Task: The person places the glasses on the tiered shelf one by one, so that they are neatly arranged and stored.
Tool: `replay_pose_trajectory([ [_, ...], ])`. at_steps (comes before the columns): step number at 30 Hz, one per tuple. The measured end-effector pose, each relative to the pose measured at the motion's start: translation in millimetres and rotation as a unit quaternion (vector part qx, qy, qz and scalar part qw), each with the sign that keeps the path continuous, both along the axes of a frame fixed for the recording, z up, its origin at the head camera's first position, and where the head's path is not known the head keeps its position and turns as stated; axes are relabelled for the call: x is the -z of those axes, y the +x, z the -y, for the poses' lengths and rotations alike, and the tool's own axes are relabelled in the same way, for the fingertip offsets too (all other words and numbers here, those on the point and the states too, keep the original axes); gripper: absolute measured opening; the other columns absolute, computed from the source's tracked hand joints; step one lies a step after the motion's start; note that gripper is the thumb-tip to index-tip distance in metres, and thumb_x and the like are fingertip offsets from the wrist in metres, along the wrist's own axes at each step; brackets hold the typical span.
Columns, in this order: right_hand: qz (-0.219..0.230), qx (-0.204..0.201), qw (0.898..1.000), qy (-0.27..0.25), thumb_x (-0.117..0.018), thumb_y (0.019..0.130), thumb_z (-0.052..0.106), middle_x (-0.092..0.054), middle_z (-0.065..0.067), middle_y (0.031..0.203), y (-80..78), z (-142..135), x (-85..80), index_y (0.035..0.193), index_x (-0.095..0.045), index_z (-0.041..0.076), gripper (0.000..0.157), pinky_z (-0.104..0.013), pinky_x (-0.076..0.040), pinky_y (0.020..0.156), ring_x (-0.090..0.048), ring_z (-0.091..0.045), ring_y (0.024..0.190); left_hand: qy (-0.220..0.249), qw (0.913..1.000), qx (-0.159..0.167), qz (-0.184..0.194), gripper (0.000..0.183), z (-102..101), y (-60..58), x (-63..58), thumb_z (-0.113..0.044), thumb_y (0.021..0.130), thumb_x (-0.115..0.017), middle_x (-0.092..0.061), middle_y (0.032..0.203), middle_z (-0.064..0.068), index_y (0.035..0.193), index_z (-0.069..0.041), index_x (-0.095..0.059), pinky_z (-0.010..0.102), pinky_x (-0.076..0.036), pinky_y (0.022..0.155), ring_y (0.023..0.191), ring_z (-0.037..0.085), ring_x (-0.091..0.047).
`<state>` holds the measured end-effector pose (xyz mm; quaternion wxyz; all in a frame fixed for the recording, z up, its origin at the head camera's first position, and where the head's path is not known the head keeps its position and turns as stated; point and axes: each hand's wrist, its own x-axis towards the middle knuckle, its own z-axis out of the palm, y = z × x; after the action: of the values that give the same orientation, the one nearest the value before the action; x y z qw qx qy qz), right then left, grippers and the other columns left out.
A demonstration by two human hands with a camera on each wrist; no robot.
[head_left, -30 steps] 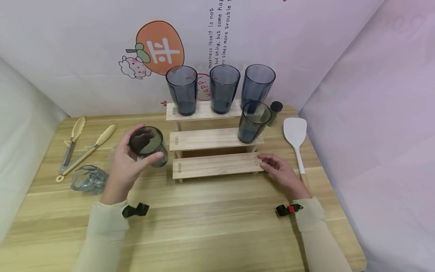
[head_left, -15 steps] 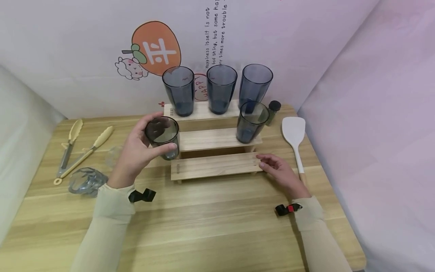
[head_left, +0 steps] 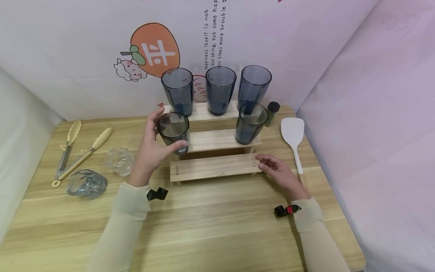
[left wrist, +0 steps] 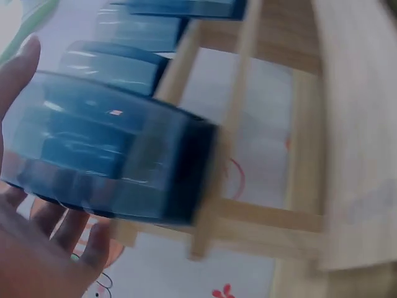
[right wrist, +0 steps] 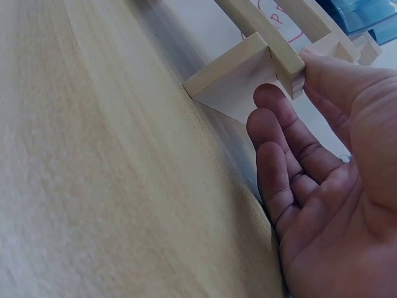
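My left hand (head_left: 149, 155) grips a blue-grey tumbler (head_left: 175, 132), thumb on the near side and fingers on the far side. It overlaps the left end of the middle shelf of a three-step wooden rack (head_left: 214, 166); in the left wrist view the tumbler (left wrist: 111, 149) has its base close to the shelf edge. At the right end of the lowest shelf, my right hand (head_left: 280, 175) pinches the board, its other fingers curled below in the right wrist view. Another tumbler (head_left: 250, 126) stands on the middle shelf's right end. Three more tumblers (head_left: 220, 90) line the top shelf.
Left of the rack lie beige-tipped tongs (head_left: 79, 156), with two clear glass cups (head_left: 120, 161) nearby. A small black-capped jar (head_left: 272, 113) stands behind the rack's right end. Farther right lies a white spatula (head_left: 293, 132). A printed cloth (head_left: 102, 37) hangs behind the table.
My left hand has carried the tumbler rightward and farther back, from beside the rack to its middle shelf's left end. A clear cup has come into fuller view. The right hand keeps its place.
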<state>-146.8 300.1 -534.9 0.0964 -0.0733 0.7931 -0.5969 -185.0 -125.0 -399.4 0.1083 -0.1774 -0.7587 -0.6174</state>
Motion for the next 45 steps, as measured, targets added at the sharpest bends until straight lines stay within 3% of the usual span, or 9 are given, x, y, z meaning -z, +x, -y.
replay_pose_trajectory([
  [3, 0.006, -0.001, 1.0, 0.003, -0.063, 0.103, 0.02, -0.06, -0.014, 0.116, 0.1, 0.1, -0.8, 0.137, -0.061, 0.006, 0.036, -0.028, -0.051, 0.084, -0.058, -0.021, 0.103, -0.026, 0.9974, -0.068, 0.001, 0.098, -2.4, 12.1, 9.1, -0.011, 0.071, -0.095, -0.048, 0.136, 0.006, 0.149, -0.011, -0.034, 0.045, -0.038, 0.101, 0.122, 0.02, -0.046],
  [7, 0.011, 0.004, 1.0, 0.006, -0.062, 0.104, 0.019, -0.061, -0.013, 0.117, -0.1, 0.5, -2.7, 0.137, -0.061, 0.006, 0.036, -0.03, -0.051, 0.085, -0.058, -0.02, 0.102, -0.006, 0.9946, -0.103, 0.002, 0.086, -5.4, 20.9, 18.2, -0.013, 0.073, -0.094, -0.049, 0.129, 0.006, 0.14, -0.007, -0.04, 0.045, -0.044, 0.096, 0.114, 0.018, -0.049],
  [12, 0.01, 0.005, 1.0, 0.001, -0.062, 0.103, 0.015, -0.061, -0.013, 0.116, -0.3, 1.6, -3.4, 0.138, -0.059, 0.003, 0.036, -0.031, -0.052, 0.085, -0.059, -0.019, 0.101, 0.014, 0.9943, -0.106, -0.002, 0.077, -6.7, 14.6, 21.0, -0.017, 0.075, -0.093, -0.053, 0.127, 0.002, 0.137, -0.009, -0.048, 0.046, -0.047, 0.096, 0.112, 0.017, -0.052],
  [21, 0.007, 0.005, 1.0, -0.005, -0.062, 0.104, 0.018, -0.062, -0.012, 0.117, 0.7, 0.5, -2.6, 0.137, -0.06, 0.003, 0.037, -0.029, -0.051, 0.085, -0.059, -0.019, 0.102, -0.01, 0.9936, -0.11, 0.027, 0.079, -11.1, 5.6, 15.8, -0.024, 0.077, -0.092, -0.053, 0.131, 0.003, 0.14, -0.009, -0.048, 0.041, -0.045, 0.1, 0.117, 0.019, -0.052],
  [29, 0.019, 0.008, 1.0, 0.005, -0.062, 0.104, 0.023, -0.061, -0.014, 0.119, 0.6, 0.5, -2.8, 0.138, -0.06, 0.007, 0.038, -0.031, -0.051, 0.087, -0.058, -0.021, 0.104, -0.024, 0.9922, -0.122, -0.004, 0.075, -0.3, 21.2, 29.4, -0.006, 0.085, -0.083, -0.05, 0.138, 0.012, 0.146, -0.002, -0.041, 0.051, -0.038, 0.105, 0.124, 0.029, -0.047],
  [33, 0.024, 0.009, 1.0, 0.012, -0.062, 0.104, 0.026, -0.06, -0.014, 0.119, -0.5, 1.5, -2.7, 0.138, -0.06, 0.008, 0.039, -0.031, -0.05, 0.088, -0.057, -0.022, 0.105, -0.068, 0.9802, -0.183, -0.036, 0.062, 23.3, 35.4, 40.4, -0.014, 0.091, -0.078, -0.05, 0.139, 0.015, 0.143, 0.0, -0.046, 0.049, -0.034, 0.109, 0.128, 0.028, -0.044],
  [37, 0.016, 0.008, 1.0, 0.012, -0.062, 0.104, 0.024, -0.06, -0.015, 0.118, -0.9, 0.6, -1.6, 0.138, -0.06, 0.007, 0.038, -0.029, -0.05, 0.087, -0.057, -0.021, 0.104, -0.149, 0.9531, -0.26, -0.044, 0.062, 57.0, 45.8, 48.4, -0.023, 0.091, -0.078, -0.048, 0.136, 0.021, 0.14, -0.002, -0.049, 0.05, -0.029, 0.108, 0.128, 0.035, -0.041],
  [41, 0.011, 0.004, 1.0, 0.008, -0.062, 0.104, 0.022, -0.06, -0.015, 0.117, -0.6, 0.8, -1.8, 0.137, -0.06, 0.006, 0.037, -0.027, -0.051, 0.085, -0.058, -0.021, 0.103, -0.227, 0.9232, -0.31, 0.0, 0.067, 85.4, 53.1, 52.7, -0.024, 0.09, -0.079, -0.042, 0.134, 0.028, 0.142, -0.001, -0.044, 0.059, -0.027, 0.102, 0.123, 0.046, -0.036],
  [45, 0.007, 0.004, 1.0, 0.0, -0.063, 0.103, 0.02, -0.061, -0.015, 0.116, -0.3, 2.5, -2.1, 0.136, -0.061, 0.004, 0.036, -0.027, -0.051, 0.085, -0.059, -0.021, 0.102, -0.258, 0.9178, -0.292, 0.074, 0.073, 101.2, 54.8, 55.9, -0.025, 0.094, -0.074, -0.033, 0.141, 0.029, 0.151, -0.003, -0.034, 0.064, -0.03, 0.099, 0.128, 0.049, -0.03],
])
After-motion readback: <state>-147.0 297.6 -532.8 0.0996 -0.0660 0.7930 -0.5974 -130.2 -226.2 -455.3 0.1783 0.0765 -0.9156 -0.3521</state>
